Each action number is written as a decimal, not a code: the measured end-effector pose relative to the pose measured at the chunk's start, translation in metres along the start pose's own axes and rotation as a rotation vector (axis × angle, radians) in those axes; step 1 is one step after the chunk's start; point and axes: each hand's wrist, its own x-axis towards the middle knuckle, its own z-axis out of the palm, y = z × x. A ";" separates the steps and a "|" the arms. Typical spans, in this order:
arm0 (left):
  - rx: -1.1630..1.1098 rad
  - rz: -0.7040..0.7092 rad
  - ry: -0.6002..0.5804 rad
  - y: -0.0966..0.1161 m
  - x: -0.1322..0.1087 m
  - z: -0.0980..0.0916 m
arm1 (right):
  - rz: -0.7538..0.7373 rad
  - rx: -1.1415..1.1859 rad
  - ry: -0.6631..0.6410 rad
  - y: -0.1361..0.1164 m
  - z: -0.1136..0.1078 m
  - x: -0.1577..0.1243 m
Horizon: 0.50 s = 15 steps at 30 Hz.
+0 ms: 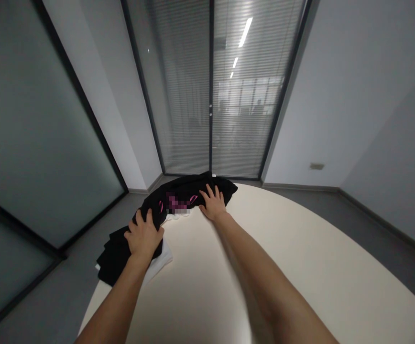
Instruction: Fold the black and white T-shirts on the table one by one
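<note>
Black clothing [121, 253] with a pink print lies bunched in a curve along the far left edge of the table. Its exact kind of garment cannot be made out, and part of the print is blurred. My left hand [143, 233] rests on its left part, fingers spread. On the right part lies my right hand [214, 203], also flat with fingers apart. White cloth [162, 260] shows from under the black fabric beside my left hand, and a little more white peeks out below the print.
The pale table [282, 239] has a rounded edge. Beyond it stands a glass door [243, 124] with blinds. Frosted glass panels [42, 134] are on the left, and a white wall [365, 95] with a small socket plate [317, 166] is on the right.
</note>
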 end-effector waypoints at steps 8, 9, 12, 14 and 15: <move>-0.055 0.036 0.078 -0.004 -0.012 -0.016 | 0.021 -0.009 -0.007 0.050 -0.052 -0.099; -0.081 0.059 0.107 0.000 -0.015 -0.020 | 0.019 -0.014 -0.006 0.059 -0.059 -0.113; -0.180 0.194 0.167 0.026 -0.031 -0.034 | 0.057 -0.018 0.010 0.085 -0.080 -0.153; -0.265 0.345 0.143 0.054 -0.046 -0.040 | 0.134 -0.010 0.003 0.098 -0.091 -0.175; -0.311 0.434 0.101 0.069 -0.053 -0.042 | 0.179 -0.005 -0.002 0.102 -0.096 -0.184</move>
